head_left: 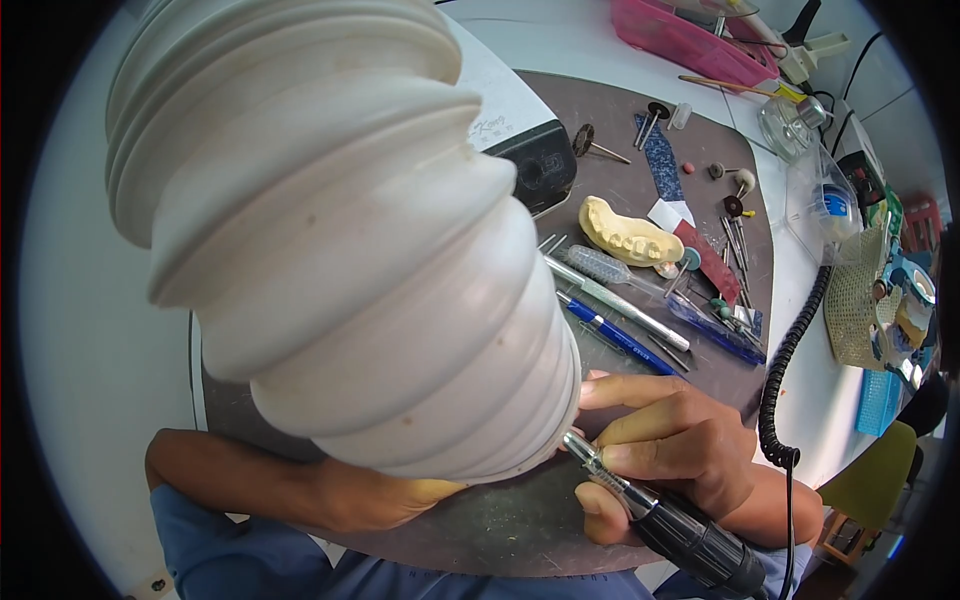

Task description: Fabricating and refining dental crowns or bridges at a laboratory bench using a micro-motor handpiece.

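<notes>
My right hand (pixel 682 442) grips a rotary handpiece (pixel 690 540), black at the body with a silver nose. The nose points up and left toward the mouth of a large white ribbed hose (pixel 370 270), and the tip of the tool is hidden there. Of my left hand (pixel 395 497) only the wrist side shows below the hose. Its fingers, and anything in them, are behind the hose mouth. A coiled black cord (pixel 778 390) hangs to the right of my right hand.
Beyond my right hand lie a blue pen (pixel 620 335), a silver-handled tool (pixel 625 302), a cream dental cast (pixel 628 235) and several small burs. A black-fronted box (pixel 537 165) stands behind the hose. A pink basket (pixel 690 45) and glass jar (pixel 785 125) stand farther back.
</notes>
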The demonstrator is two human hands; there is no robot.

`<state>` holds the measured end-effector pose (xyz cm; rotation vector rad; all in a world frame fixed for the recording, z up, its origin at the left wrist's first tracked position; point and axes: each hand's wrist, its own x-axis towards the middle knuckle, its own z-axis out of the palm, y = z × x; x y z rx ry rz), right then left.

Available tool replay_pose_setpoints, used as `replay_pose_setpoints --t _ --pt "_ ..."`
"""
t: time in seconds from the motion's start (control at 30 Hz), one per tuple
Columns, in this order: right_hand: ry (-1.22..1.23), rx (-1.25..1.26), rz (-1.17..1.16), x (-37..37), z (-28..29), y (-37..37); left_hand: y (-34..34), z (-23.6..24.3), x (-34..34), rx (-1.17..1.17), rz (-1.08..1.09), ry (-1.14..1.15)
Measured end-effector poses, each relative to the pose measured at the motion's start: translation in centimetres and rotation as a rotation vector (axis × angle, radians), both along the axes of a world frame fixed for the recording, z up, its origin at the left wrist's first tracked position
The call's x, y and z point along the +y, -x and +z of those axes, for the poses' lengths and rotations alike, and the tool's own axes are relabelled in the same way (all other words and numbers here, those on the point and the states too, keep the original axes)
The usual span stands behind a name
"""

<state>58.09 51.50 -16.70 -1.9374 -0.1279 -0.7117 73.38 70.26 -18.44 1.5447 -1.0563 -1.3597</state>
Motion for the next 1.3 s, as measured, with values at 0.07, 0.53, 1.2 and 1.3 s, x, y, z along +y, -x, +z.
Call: replay_pose_setpoints --t 0.07,0.53,1.2,1.3 --pt "0.004 0.009 -0.010 0.0 0.1 0.1 -0.1 0.1 -0.2 -0.017 -0.017 0.004" --pt "0.007 0.020 0.007 -0.1 0.2 0.2 -0.1 -0.6 0.1 -0.040 0.002 -0.036" --pt "-0.014 0.010 0.033 -0.2 -0.1 0.0 0.3 0.0 0.2 0.102 0.089 -0.071" --pt "-0.008 0.003 0.032 -0.1 -0.1 0.0 0.2 -0.5 0.4 0.027 0.055 -0.052"
